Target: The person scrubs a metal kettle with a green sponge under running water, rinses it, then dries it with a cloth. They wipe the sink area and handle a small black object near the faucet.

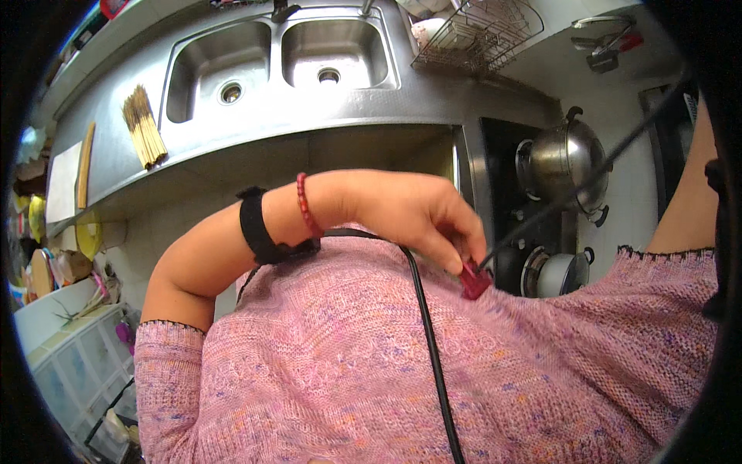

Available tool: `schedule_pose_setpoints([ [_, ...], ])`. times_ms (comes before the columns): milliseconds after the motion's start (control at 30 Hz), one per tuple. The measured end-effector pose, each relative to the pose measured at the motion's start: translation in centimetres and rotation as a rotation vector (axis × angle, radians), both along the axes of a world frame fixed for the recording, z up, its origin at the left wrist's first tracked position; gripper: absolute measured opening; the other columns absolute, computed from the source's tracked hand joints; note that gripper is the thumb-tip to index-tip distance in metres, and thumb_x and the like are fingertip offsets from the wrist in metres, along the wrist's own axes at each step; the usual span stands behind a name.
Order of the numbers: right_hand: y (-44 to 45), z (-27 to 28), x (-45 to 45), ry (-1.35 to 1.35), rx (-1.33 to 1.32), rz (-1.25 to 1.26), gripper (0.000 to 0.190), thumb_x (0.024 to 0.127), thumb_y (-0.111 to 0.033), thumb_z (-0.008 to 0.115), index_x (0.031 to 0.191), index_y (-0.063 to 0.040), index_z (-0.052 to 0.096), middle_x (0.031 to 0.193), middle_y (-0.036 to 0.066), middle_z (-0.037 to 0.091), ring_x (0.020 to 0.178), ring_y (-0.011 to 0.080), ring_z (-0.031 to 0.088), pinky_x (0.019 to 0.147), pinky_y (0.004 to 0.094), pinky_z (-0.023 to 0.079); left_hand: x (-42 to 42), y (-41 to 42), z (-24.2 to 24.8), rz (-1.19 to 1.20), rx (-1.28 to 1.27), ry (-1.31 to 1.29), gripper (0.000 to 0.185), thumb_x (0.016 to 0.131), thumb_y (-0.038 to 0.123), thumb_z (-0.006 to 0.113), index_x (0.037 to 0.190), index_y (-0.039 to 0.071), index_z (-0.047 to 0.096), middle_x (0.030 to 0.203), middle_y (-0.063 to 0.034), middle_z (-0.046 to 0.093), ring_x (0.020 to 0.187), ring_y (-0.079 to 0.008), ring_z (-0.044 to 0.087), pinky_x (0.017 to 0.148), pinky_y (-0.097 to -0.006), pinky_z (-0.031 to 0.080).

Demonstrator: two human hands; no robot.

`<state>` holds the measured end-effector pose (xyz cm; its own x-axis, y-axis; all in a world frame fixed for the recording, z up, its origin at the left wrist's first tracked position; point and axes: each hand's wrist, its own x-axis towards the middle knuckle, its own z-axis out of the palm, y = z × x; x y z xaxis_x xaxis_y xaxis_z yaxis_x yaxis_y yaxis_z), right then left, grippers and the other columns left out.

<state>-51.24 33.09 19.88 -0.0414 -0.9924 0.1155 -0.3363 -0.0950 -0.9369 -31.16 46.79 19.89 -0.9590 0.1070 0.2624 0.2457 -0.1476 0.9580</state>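
My left hand (417,211) reaches across my body, its thumb and fingers pinching a dark red clip (476,281) against my pink knitted sweater (324,336). A thin dark cord (585,180) runs from beside the clip up to the upper right, blurred in part. The left wrist wears a red bead bracelet (302,200), and a black strap (258,226) wraps the forearm. Down the sweater's front hangs a black cable (430,333). My right forearm (687,191) is raised at the right edge; the hand itself is out of view.
Ahead is a steel counter with a double sink (278,64). Left on it lie a bundle of bamboo sticks (145,130), a wooden strip (86,165) and a white board (62,182). A wire rack (481,43) stands at the back right. Two pots (565,165) sit on the stove.
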Motion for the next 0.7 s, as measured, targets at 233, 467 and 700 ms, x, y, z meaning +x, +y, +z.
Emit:
schedule_pose_setpoints([
  [233, 1.3, 2.6, 2.2, -0.022, -0.052, 0.061, 0.017, 0.094, -0.022, 0.063, 0.089, -0.006, 0.068, 0.086, 0.008, 0.071, 0.078, 0.0214, 0.069, 0.076, 0.0363, 0.058, 2.2, 1.6, -1.9, -0.070, 0.083, -0.071, 0.045, 0.090, 0.026, 0.073, 0.124, -0.001, 0.062, 0.099, -0.0030, 0.067, 0.093, -0.0108, 0.061, 0.084, -0.0264, 0.049],
  [467, 2.1, 3.8, 2.4, -0.029, -0.068, 0.094, 0.017, 0.094, -0.022, 0.064, 0.091, -0.006, 0.068, 0.087, 0.009, 0.071, 0.079, 0.0213, 0.069, 0.076, 0.0362, 0.058, 1.5, 2.7, -0.9, -0.192, 0.253, -0.157, 0.041, 0.086, 0.022, 0.077, 0.117, -0.001, 0.064, 0.097, -0.0012, 0.063, 0.092, -0.0120, 0.060, 0.082, -0.0268, 0.049],
  [700, 3.1, 5.0, 3.3, -0.029, -0.084, 0.120, 0.017, 0.094, -0.022, 0.064, 0.092, -0.005, 0.068, 0.088, 0.009, 0.071, 0.080, 0.0213, 0.069, 0.077, 0.0361, 0.058, 2.9, 2.4, -2.0, -0.064, 0.052, 0.112, 0.025, 0.079, 0.018, 0.082, 0.094, 0.001, 0.072, 0.093, -0.0069, 0.069, 0.089, -0.0182, 0.063, 0.080, -0.0308, 0.049],
])
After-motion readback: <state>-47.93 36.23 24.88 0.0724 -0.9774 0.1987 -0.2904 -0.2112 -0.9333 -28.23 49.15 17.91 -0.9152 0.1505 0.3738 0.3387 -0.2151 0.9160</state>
